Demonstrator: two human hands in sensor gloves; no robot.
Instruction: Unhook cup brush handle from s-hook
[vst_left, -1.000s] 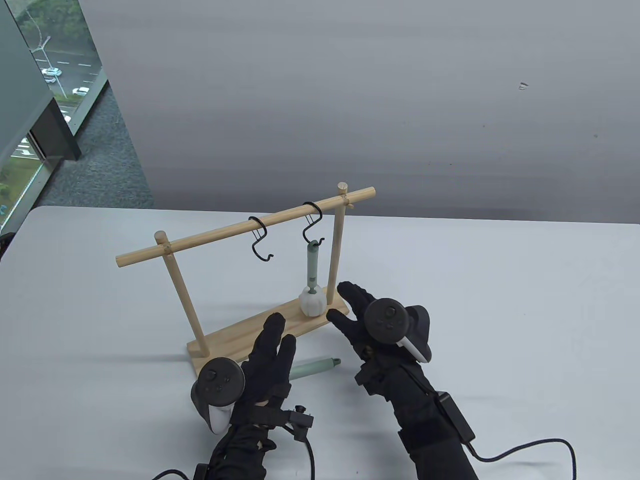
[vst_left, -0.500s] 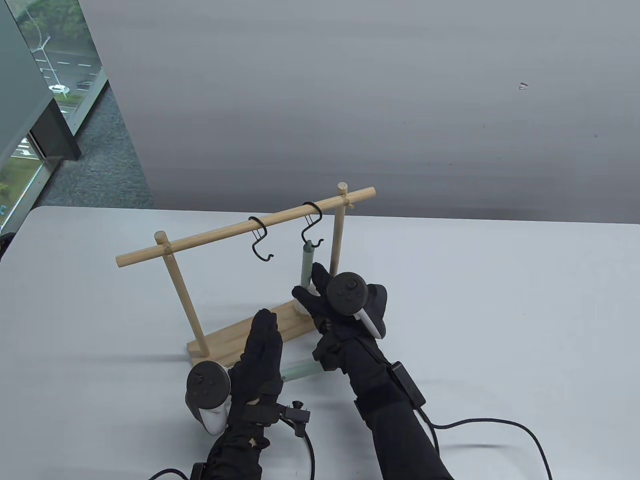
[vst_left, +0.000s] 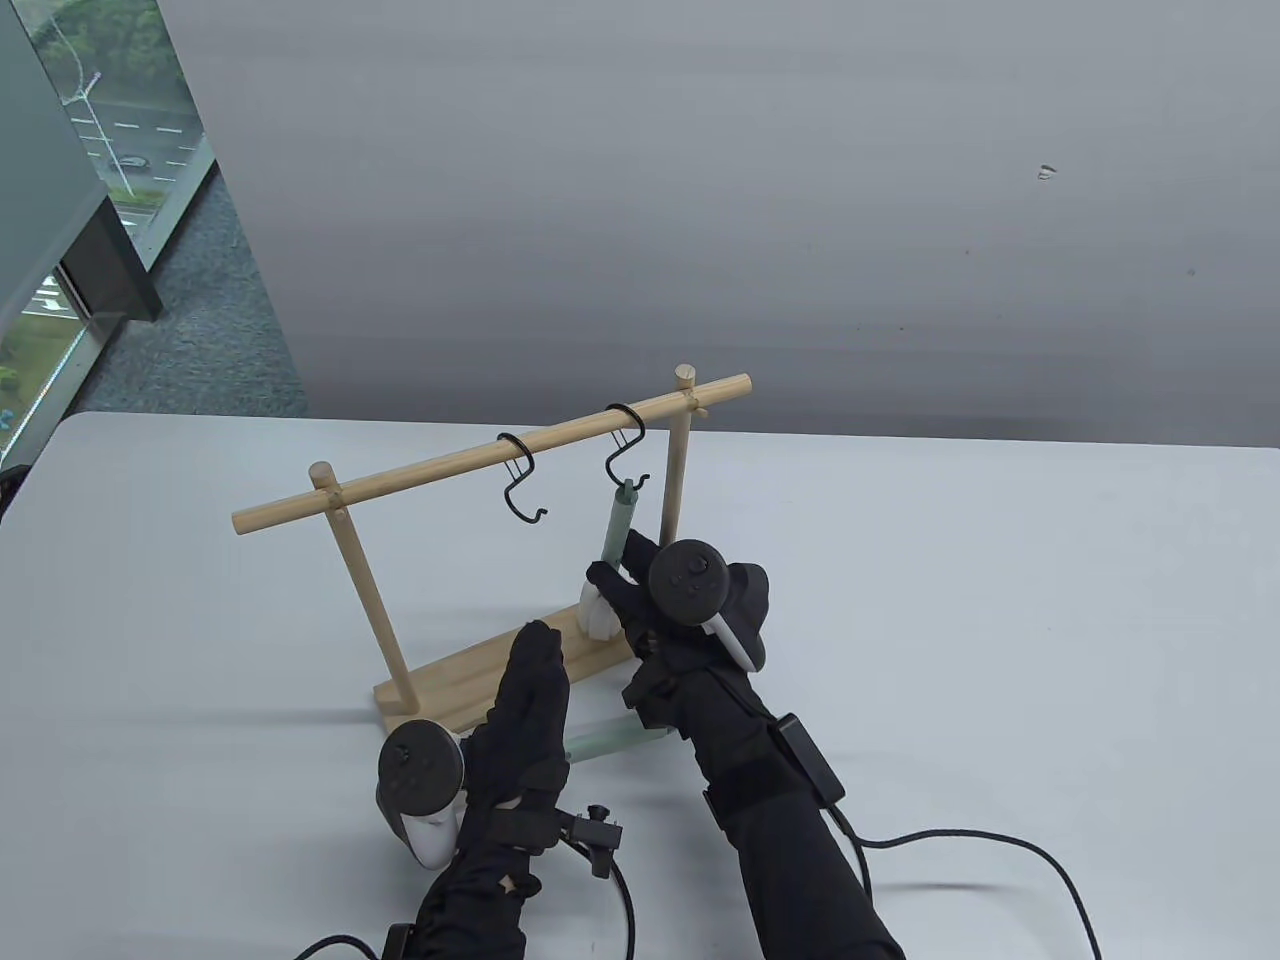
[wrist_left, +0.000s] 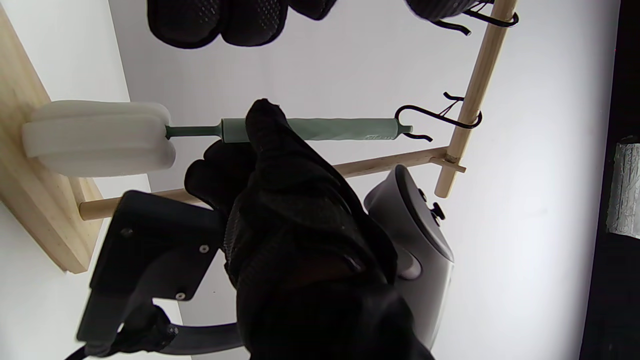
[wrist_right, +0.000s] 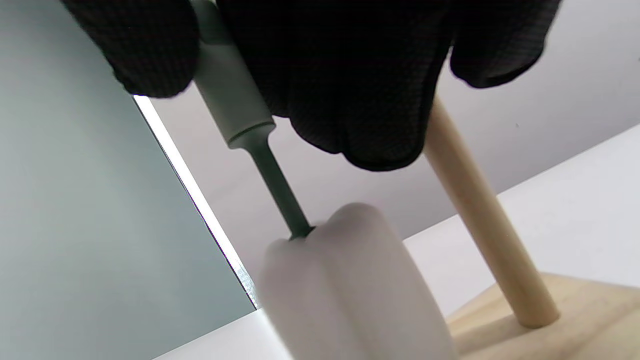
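**Brush handle gripped, still on hook**

Right hand (vst_left: 668, 610) grips the cup brush handle (vst_left: 615, 525), whose top loop hangs on the s-hook (vst_left: 622, 455) under the rack's crossbar (vst_left: 440, 466). Left hand (vst_left: 525, 715) lies flat, fingers extended, on the rack base (vst_left: 450, 675). A second handle (vst_left: 600, 742) rests on the tabletop (vst_left: 1000, 620).

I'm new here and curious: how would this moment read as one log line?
right hand grips cup brush handle | handle on s-hook | left hand open near rack base
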